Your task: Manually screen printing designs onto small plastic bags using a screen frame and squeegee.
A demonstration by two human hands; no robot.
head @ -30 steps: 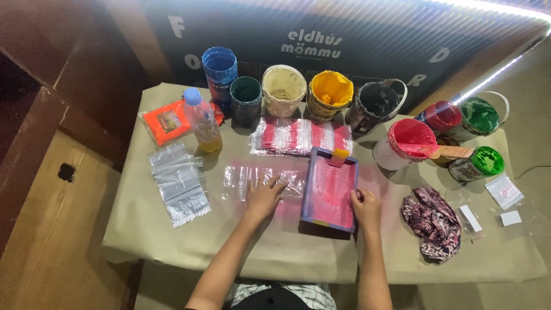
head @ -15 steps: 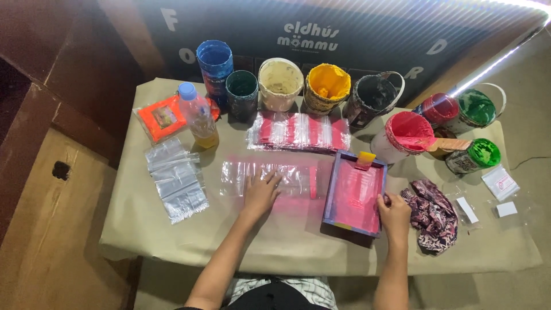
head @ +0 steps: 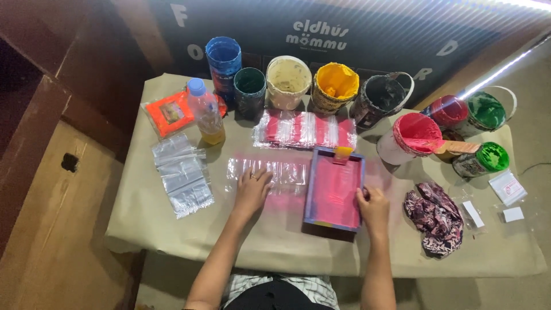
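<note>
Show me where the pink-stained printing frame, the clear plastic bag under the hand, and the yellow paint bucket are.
printing frame (head: 333, 189), head view, on its pink mesh centre.
clear plastic bag (head: 287, 171), head view, on the bare part right of the left hand.
yellow paint bucket (head: 336, 83), head view, on the paint inside.

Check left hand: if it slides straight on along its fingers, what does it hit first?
The left hand already rests on the clear plastic bag. Straight on, it likely meets the row of red-printed bags, then the paint tubs; depth is uncertain.
</note>
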